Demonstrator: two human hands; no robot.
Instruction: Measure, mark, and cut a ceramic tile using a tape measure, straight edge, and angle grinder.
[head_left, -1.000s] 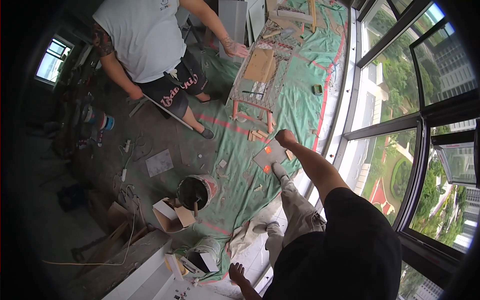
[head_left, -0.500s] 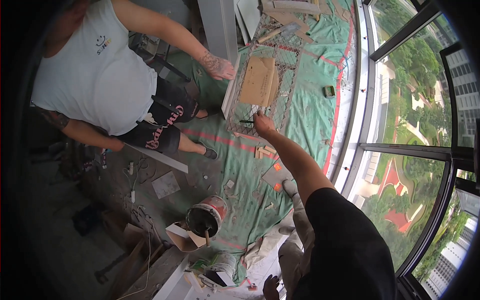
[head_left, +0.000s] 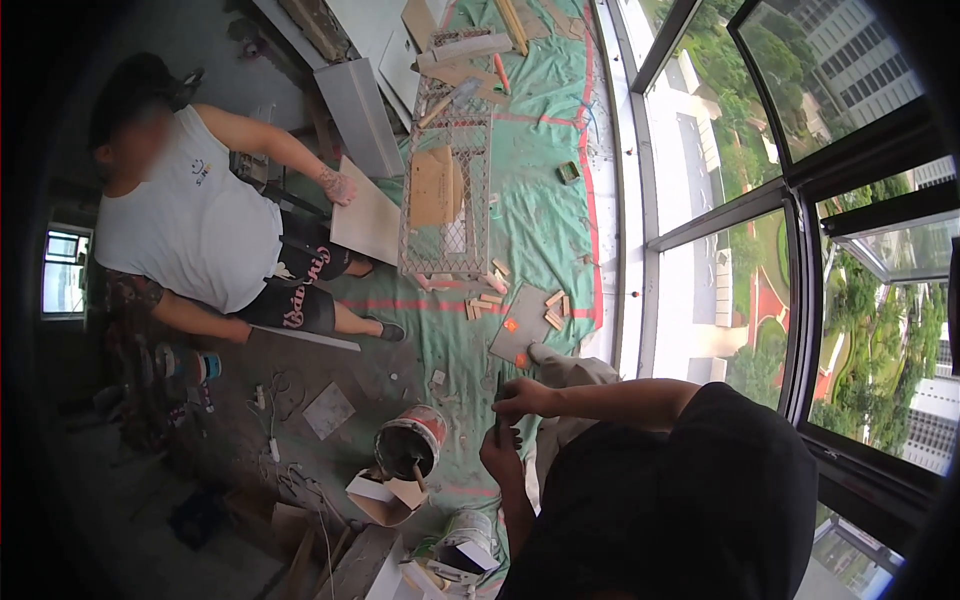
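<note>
My right hand (head_left: 527, 399) is closed, with a slim dark pen-like stick (head_left: 501, 392) between its fingers, in front of my body. Just below it, my left hand (head_left: 501, 455) has its fingers curled; whatever they hold is too dark and small to make out. Both hands are close together above the green floor sheet (head_left: 465, 400). Beyond them stands a metal mesh platform (head_left: 481, 240), with a piece of brown cardboard (head_left: 432, 188) lying on it.
A co-worker (head_left: 200, 210) on the left has one hand on a pale board (head_left: 365, 215) and a narrow white panel (head_left: 305, 338) by the other. A mortar bucket (head_left: 425, 430), an open carton (head_left: 385, 498), wood blocks (head_left: 555, 310) and a grey tile (head_left: 520, 330) lie about; windows (head_left: 740, 270) line the right.
My right hand has drawn back from over the mesh platform to my body, beside my left hand, which has come up. My view has shifted. The co-worker's pale board has tilted, showing its broad face.
</note>
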